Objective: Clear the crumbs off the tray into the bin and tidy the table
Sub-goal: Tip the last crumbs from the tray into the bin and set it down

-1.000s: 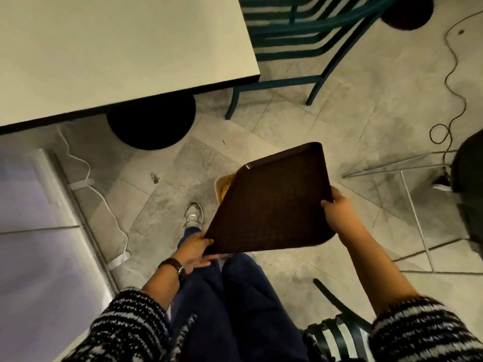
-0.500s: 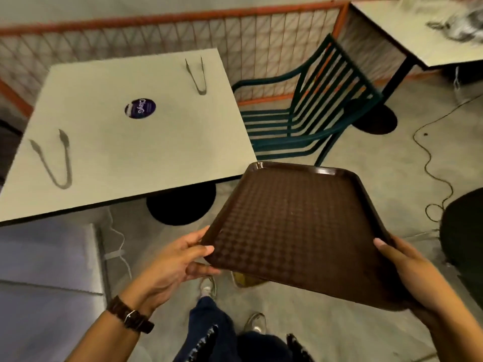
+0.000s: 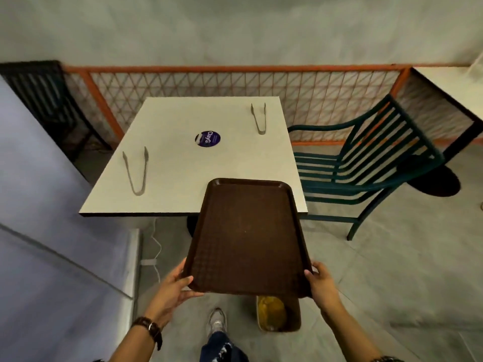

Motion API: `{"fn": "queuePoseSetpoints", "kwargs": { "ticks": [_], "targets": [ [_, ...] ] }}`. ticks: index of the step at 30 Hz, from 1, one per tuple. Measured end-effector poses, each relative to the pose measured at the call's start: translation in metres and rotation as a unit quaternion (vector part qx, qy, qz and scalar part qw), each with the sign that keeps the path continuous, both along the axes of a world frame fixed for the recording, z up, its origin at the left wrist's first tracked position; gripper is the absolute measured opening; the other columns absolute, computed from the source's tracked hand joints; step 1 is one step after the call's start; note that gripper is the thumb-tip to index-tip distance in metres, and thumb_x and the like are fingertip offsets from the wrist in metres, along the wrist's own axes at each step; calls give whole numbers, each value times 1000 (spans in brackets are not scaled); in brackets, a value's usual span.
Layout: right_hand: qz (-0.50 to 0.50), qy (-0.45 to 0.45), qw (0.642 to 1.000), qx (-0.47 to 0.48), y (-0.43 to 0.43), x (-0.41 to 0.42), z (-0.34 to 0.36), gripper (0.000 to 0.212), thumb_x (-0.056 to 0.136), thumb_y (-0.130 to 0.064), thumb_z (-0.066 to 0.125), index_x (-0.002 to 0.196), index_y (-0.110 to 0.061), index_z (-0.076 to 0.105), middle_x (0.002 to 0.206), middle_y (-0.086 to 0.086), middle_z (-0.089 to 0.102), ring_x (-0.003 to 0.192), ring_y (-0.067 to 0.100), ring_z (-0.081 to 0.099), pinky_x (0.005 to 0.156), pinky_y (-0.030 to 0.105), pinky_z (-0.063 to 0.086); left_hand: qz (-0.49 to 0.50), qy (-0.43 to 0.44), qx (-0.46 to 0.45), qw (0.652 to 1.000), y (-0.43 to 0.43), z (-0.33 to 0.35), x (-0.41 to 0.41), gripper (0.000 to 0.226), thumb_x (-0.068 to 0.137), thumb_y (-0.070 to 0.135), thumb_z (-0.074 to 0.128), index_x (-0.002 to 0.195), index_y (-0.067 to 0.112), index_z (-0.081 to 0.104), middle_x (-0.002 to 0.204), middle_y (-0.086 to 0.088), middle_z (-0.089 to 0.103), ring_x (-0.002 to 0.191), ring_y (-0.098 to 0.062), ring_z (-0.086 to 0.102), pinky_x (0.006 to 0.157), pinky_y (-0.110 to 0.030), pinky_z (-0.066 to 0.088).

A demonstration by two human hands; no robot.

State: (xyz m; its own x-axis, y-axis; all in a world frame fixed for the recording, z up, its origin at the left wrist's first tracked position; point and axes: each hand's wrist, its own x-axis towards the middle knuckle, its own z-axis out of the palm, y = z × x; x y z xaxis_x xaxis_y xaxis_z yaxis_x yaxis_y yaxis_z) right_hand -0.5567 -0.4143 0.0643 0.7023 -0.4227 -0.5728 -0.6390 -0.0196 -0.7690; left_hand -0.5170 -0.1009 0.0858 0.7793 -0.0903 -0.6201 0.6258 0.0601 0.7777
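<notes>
Tray: the brown tray point(image 3: 248, 236) is held level in the air, its far end over the near edge of the counter point(image 3: 183, 163), its near end out over the floor.
Left hand: the left hand point(image 3: 172, 288) is closed on the tray's near left corner, thumb on top, fingers point(image 3: 193, 296) curled beneath.
Right hand: the right hand point(image 3: 322, 283) is clamped on the near right corner in the same manner.
Bin: a bin point(image 3: 277, 313) with yellowish contents is seen on the floor directly below the tray's near end.
Counter items: two tongs point(image 3: 136, 172) point(image 3: 258, 118) and a round purple sticker point(image 3: 207, 139) lie beyond the tray, well apart from it.
Risk: if the tray is lowered short, its weight would hang off the counter edge and it could tip; if pushed far, the tongs could be knocked.
Hidden: most of the bin is covered by the tray; remaining crumbs cannot be made out on the dark textured surface; the fingers beneath are only partly seen.
</notes>
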Motion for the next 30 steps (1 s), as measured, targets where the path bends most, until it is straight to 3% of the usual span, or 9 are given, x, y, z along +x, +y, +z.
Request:
{"fn": "queuePoseSetpoints", "kwargs": {
  "ticks": [3, 7, 11, 13, 15, 18, 23, 25, 30],
  "targets": [
    [94, 30, 993, -66, 26, 15, -7, 52, 92, 2, 43, 140, -16, 37, 136, 9, 51, 119, 30, 54, 99, 42, 46, 43, 13, 29, 999, 23, -33, 8, 55, 92, -10, 38, 140, 17, 37, 135, -16, 49, 104, -34, 57, 57, -30, 59],
    [160, 65, 982, -73, 49, 40, -23, 55, 90, 4, 47, 137, -20, 38, 132, 6, 53, 117, 27, 54, 101, 34, 42, 82, 20, 73, 994, 41, -61, 28, 52, 91, -13, 37, 137, 13, 40, 128, -20, 52, 99, -33, 55, 51, -28, 58],
    [166, 86, 982, 23, 66, 73, -53, 74, 57, 11, 80, 123, -13, 57, 83, 6, 66, 67, 24, 68, 64, 27, 56, 43, -33, 183, 982, 60, -65, 53, 50, 83, -6, 57, 125, 20, 51, 101, -13, 66, 81, -23, 63, 52, -12, 50],
    [156, 99, 982, 49, 84, 88, -42, 73, 70, 11, 70, 133, -19, 46, 91, 2, 64, 68, 11, 68, 74, 30, 57, 6, -55, 217, 975, 71, -67, 69, 59, 78, -4, 64, 126, 26, 48, 95, -4, 67, 93, -26, 63, 70, -24, 53],
    [156, 88, 984, -18, 101, 107, -40, 65, 84, 9, 52, 140, -20, 36, 105, 8, 62, 80, 18, 65, 82, 36, 56, -12, -66, 237, 969, 83, -67, 91, 63, 76, -5, 64, 126, 27, 45, 89, 4, 65, 95, -25, 62, 80, -33, 51],
    [184, 78, 977, -70, 119, 134, -36, 69, 85, 11, 49, 144, -18, 27, 93, 13, 64, 77, 30, 64, 72, 31, 55, -13, -71, 241, 968, 98, -64, 120, 58, 78, -4, 63, 130, 15, 46, 92, -3, 64, 91, -22, 59, 82, -30, 49],
    [214, 59, 971, -87, 138, 162, -27, 68, 86, 4, 52, 144, -21, 25, 74, 0, 61, 46, 5, 57, 46, 14, 47, -76, -76, 269, 957, 121, -63, 162, 52, 79, -3, 63, 128, 10, 48, 86, 3, 62, 89, -22, 61, 78, -25, 47],
    [220, 72, 969, -88, 140, 175, -27, 70, 88, -1, 51, 146, -23, 20, 76, 4, 63, 51, 9, 59, 47, 18, 49, -82, -68, 274, 956, 127, -65, 178, 53, 80, -3, 61, 130, 7, 48, 95, -5, 62, 93, -23, 60, 84, -26, 47],
    [308, 112, 932, -152, 130, 215, -32, 83, 87, -21, 55, 146, -34, -3, 102, 12, 67, 86, 28, 66, 77, 37, 55, -136, -61, 321, 935, 135, -80, 215, 62, 84, 20, 58, 141, 22, 35, 123, -19, 58, 111, -29, 54, 102, -36, 43]
  ]
}}
